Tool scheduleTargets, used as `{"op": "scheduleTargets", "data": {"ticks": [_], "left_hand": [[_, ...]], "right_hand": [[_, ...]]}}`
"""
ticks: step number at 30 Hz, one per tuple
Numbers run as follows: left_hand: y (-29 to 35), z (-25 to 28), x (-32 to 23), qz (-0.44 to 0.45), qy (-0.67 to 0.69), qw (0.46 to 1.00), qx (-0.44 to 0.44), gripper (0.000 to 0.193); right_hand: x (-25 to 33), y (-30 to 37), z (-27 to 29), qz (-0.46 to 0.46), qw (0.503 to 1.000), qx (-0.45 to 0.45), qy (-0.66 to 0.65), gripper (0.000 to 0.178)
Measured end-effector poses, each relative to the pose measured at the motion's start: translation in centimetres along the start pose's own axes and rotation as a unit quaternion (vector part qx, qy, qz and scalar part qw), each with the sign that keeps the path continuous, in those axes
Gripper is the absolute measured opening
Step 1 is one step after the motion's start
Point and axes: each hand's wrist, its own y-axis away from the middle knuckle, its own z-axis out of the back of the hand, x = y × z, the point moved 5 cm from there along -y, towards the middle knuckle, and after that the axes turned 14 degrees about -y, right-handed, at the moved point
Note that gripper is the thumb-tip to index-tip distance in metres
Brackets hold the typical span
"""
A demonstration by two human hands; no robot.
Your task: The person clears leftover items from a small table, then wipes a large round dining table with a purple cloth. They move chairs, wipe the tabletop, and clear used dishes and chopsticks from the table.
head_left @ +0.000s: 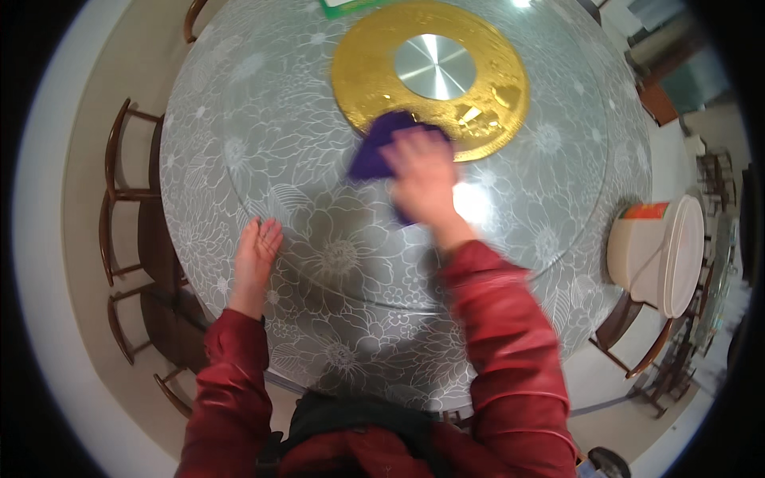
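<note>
My right hand [421, 171] presses a dark purple cloth [374, 155] down with its palm and fingers, slightly smeared by motion. The cloth lies bunched beneath it, over the near edge of a round gold disc [362, 76] and the surface in front. A shiny silver circle [435, 67] marks the disc's middle. To the left, my left hand [258, 243] is at the table's left side, holding nothing, its fingers loosely extended. Both hands are over a large round table [335, 259] with a grey and white flower pattern.
A white lidded bucket [637, 247] stands at the table's right edge, on or above a chair. Brown wooden chairs [159, 239] line the left side. Part of a green-edged thing [349, 6] shows at the far edge. A curved rim line runs around the tabletop.
</note>
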Motion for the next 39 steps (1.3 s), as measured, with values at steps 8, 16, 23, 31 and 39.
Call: {"op": "scheduleTargets", "data": {"ticks": [8,16,23,31,39], "left_hand": [[3.3,-4.0,2.3,0.085,0.000,0.995,-0.049,0.017],[12.7,-10.9,5.3,-0.127,-0.446,0.878,0.119,0.031],[12.7,-4.0,7.1,0.168,-0.046,0.980,0.096,0.040],[4.0,0.1,0.4,0.014,0.013,1.000,0.009,0.049],[1.0,-1.3,1.3,0.065,0.000,0.998,0.012,0.041]], "right_hand": [[-20.2,5.1,13.1,-0.310,0.902,-0.101,0.281,0.047],[15.4,-1.6,-13.7,0.085,0.984,0.086,-0.132,0.040],[-8.4,4.9,8.7,-0.210,0.969,-0.008,0.133,0.045],[0.5,5.0,0.0,-0.150,0.973,-0.046,0.167,0.043],[8.6,9.2,-3.4,-0.014,0.994,0.012,-0.110,0.043]]}}
